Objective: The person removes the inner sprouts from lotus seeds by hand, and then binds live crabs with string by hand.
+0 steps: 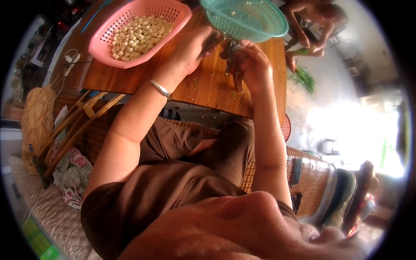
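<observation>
My left hand point(195, 50), with a silver bracelet on its wrist, is curled at the dark, clumped plant material point(232, 54) over the wooden table. Opposite it, my right hand point(255, 65) has its fingers bent around the right side of the same dark clump, and part of it hangs below them. Just beyond both hands is a green plastic basket point(247, 19) with few small bits in it. To the left stands a pink basket point(182, 17) holding many small round cream-coloured pieces point(138, 37).
Small scraps lie on the wooden table point(208, 86). At the upper right another person point(312, 26) sits bent over, with green stalks point(303, 80) on the floor nearby. Wooden sticks point(82, 125) lean at the left, and a white cable adapter point(71, 58) lies beyond them.
</observation>
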`<action>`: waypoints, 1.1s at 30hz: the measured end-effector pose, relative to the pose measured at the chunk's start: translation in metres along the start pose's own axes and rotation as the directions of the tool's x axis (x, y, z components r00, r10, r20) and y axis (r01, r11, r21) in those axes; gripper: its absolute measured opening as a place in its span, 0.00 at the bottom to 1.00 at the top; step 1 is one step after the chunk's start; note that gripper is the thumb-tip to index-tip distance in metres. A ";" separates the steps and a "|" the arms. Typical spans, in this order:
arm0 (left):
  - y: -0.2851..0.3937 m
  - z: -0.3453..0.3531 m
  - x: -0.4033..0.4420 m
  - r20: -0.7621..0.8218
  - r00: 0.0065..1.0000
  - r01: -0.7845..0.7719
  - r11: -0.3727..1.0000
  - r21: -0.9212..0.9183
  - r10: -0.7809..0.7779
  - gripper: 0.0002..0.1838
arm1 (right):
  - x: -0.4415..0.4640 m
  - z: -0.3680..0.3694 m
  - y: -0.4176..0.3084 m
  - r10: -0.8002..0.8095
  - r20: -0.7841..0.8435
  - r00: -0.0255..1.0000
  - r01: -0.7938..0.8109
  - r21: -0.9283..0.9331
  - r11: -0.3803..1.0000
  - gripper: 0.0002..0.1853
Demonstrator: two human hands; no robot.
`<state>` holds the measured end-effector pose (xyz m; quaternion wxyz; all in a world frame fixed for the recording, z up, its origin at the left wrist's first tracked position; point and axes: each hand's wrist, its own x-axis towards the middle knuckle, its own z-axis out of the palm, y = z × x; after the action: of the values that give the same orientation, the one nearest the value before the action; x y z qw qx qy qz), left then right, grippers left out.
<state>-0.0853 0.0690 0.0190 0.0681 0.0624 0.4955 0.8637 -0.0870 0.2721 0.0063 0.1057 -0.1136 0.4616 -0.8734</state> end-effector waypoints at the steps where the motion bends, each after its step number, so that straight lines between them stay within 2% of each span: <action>1: 0.000 -0.002 0.000 0.052 0.999 -0.018 0.998 0.064 0.015 0.13 | -0.001 0.003 0.000 0.015 0.016 1.000 -0.015 0.017 1.000 0.14; 3: -0.004 -0.002 0.000 0.111 0.993 -0.042 0.992 0.123 0.028 0.12 | -0.004 0.009 0.000 0.048 0.013 0.999 -0.049 0.036 0.998 0.14; 5: -0.010 0.002 0.001 0.243 0.949 -0.259 0.936 0.238 0.201 0.11 | -0.006 0.011 0.001 0.072 0.027 0.997 -0.074 0.059 0.996 0.13; 8: -0.020 0.005 0.003 0.312 0.926 -0.287 0.934 0.212 0.214 0.09 | -0.008 0.009 0.002 0.015 -0.058 0.998 -0.016 -0.026 1.000 0.10; 9: -0.017 0.005 0.000 0.314 0.946 -0.156 0.965 0.209 0.085 0.09 | -0.008 0.011 0.001 0.003 -0.040 0.999 -0.002 0.024 1.000 0.07; 13: -0.015 0.006 0.000 0.357 0.927 -0.218 0.939 0.266 0.114 0.09 | -0.009 0.015 0.000 -0.041 -0.063 0.997 0.043 0.043 0.998 0.06; 15: -0.012 0.008 -0.004 0.282 0.959 -0.087 0.962 0.260 0.011 0.10 | -0.008 0.009 0.000 -0.122 -0.060 0.991 0.128 0.096 0.987 0.06; 18: -0.009 0.010 -0.004 0.274 0.961 -0.117 0.947 0.299 0.032 0.10 | -0.005 -0.002 -0.003 -0.197 -0.047 0.979 0.202 0.194 0.960 0.06; 20: -0.013 0.008 -0.001 0.253 0.967 -0.095 0.946 0.311 0.014 0.10 | -0.002 -0.009 -0.005 -0.244 -0.065 0.967 0.252 0.175 0.952 0.07; 22: -0.015 0.007 -0.001 0.229 0.973 -0.066 0.944 0.323 -0.011 0.09 | -0.005 -0.008 -0.008 -0.292 -0.204 0.934 0.333 0.208 0.920 0.07; 23: -0.015 0.007 -0.001 0.228 0.973 -0.057 0.944 0.325 -0.019 0.09 | -0.003 -0.013 -0.008 -0.296 -0.207 0.933 0.337 0.204 0.919 0.07; 28: -0.013 0.006 -0.001 0.258 0.965 -0.048 0.944 0.326 -0.040 0.08 | 0.010 -0.039 -0.005 -0.221 -0.449 0.866 0.401 0.360 0.842 0.09; 33: -0.012 0.010 -0.004 0.245 0.967 -0.033 0.919 0.393 -0.069 0.09 | 0.006 -0.046 -0.004 -0.190 -0.432 0.882 0.365 0.369 0.855 0.10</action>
<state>-0.0788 0.0831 0.0133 0.1250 0.1801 0.6467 0.7306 -0.1068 0.3082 -0.0152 -0.0925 0.0180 0.2418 -0.9657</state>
